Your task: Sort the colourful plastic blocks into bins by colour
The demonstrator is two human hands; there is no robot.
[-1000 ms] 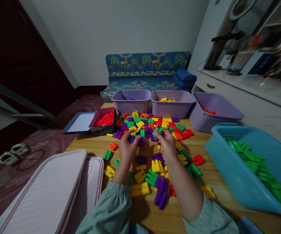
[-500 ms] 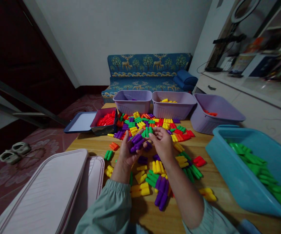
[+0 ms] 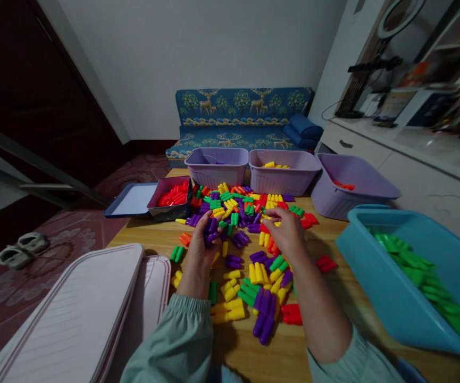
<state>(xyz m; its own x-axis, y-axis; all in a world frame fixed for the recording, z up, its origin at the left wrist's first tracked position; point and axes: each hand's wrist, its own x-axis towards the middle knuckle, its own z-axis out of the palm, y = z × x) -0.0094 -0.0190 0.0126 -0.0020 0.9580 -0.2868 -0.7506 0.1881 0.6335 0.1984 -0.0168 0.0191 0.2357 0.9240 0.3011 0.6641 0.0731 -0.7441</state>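
My left hand (image 3: 200, 247) is closed around purple toy blocks (image 3: 210, 230), made of joined finger-shaped rods, raised over the left part of the pile. My right hand (image 3: 287, 234) reaches into the pile's right side, its fingers bent and close together. A red block (image 3: 264, 229) shows right by those fingertips; whether it is gripped is hidden. Between the hands lie more blocks in purple, green and yellow, among them a purple one (image 3: 240, 239). Nearer me, a yellow block (image 3: 258, 273) and a long purple block (image 3: 267, 317) rest on the wooden table (image 3: 237, 354).
Three lilac bins (image 3: 217, 173) line the table's far side, holding a few blocks. A teal bin (image 3: 367, 276) with green blocks stands at right. At left are an open tin (image 3: 158, 214) of red blocks, its lid (image 3: 130, 201) and stacked pale lids (image 3: 74, 314). Behind is a blue sofa (image 3: 233, 133).
My right hand has moved right and away from my left hand; the green block it held is no longer in its fingers. My left hand has shifted slightly left with the purple blocks.
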